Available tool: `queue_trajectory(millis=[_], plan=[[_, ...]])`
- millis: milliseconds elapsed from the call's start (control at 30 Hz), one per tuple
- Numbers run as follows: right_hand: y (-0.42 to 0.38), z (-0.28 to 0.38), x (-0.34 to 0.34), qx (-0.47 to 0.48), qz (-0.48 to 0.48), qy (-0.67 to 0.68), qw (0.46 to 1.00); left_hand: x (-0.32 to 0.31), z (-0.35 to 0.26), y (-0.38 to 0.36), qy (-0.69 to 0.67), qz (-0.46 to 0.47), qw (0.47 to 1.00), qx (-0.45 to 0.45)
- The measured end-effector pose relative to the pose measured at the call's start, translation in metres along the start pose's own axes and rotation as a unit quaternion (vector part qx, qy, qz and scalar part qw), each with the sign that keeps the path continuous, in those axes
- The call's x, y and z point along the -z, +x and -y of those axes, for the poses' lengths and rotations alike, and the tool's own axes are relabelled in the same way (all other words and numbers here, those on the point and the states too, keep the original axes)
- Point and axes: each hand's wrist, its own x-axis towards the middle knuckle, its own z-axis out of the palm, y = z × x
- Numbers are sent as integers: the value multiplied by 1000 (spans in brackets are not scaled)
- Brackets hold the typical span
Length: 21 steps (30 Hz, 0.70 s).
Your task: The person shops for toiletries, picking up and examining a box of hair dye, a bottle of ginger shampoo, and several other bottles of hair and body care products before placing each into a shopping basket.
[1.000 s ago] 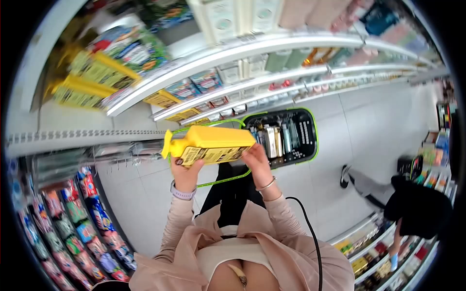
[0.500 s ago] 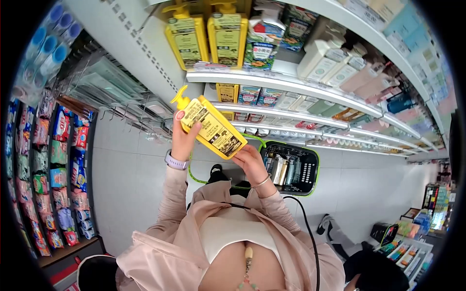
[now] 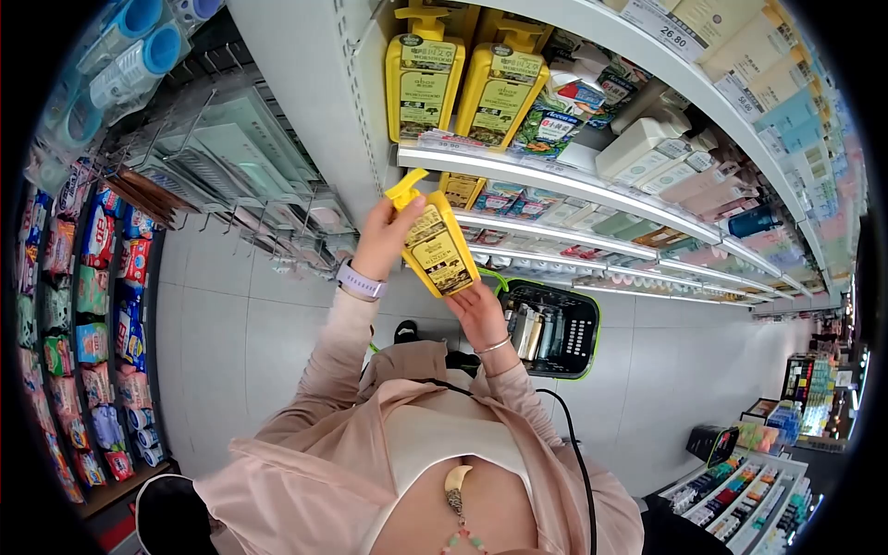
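A yellow pump bottle (image 3: 438,254) with a pale printed label is held tilted in front of the shelves, its pump head up and to the left. My left hand (image 3: 381,239) grips it by the shoulder just below the pump, thumb across the front. Under the bottle's base, my right hand (image 3: 478,314) supports the lower right corner with its fingers. Similar yellow pump bottles (image 3: 426,88) stand on the shelf just above, beside a blue-and-green pack (image 3: 553,125).
White shelves (image 3: 527,168) with bottles run along the right. A black basket (image 3: 578,338) with a green rim, holding several bottles, sits on the floor behind my right hand. Hanging clear packs (image 3: 227,153) and a rack of colourful packets (image 3: 92,342) are at left.
The bottle has turned more upright and come closer to the shelf edge. My left hand has moved up toward the pump; my right hand stays at the base. The camera view has shifted.
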Motion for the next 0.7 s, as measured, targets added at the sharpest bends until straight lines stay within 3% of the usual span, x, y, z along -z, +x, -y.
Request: queue_trajectory(millis=[100, 167, 233, 267, 433, 500, 600, 700], plan=[[17, -10, -7, -30, 8, 32, 999, -10, 0, -6, 6, 22, 999, -43], [33, -14, -7, -74, 61, 133, 986, -14, 12, -9, 32, 20, 996, -77], [52, -18, -6, -84, 63, 168, 980, -16, 15, -17, 287, -12, 924, -254], [60, -19, -6, -80, 80, 190, 975, -16, 13, -20, 355, 7, 891, -281], [83, -26, -19, 16, 140, 174, 975, -8, 32, -16, 367, 82, 871, -316], [92, -30, -17, 1, 93, 197, 976, -2, 41, -11, 399, 85, 843, -352], [111, -27, -19, -37, 104, 231, 967, 11, 60, 1, 370, 73, 869, -321], [116, -17, -35, -72, 152, 220, 961, 24, 77, 21, 389, 45, 860, -327]])
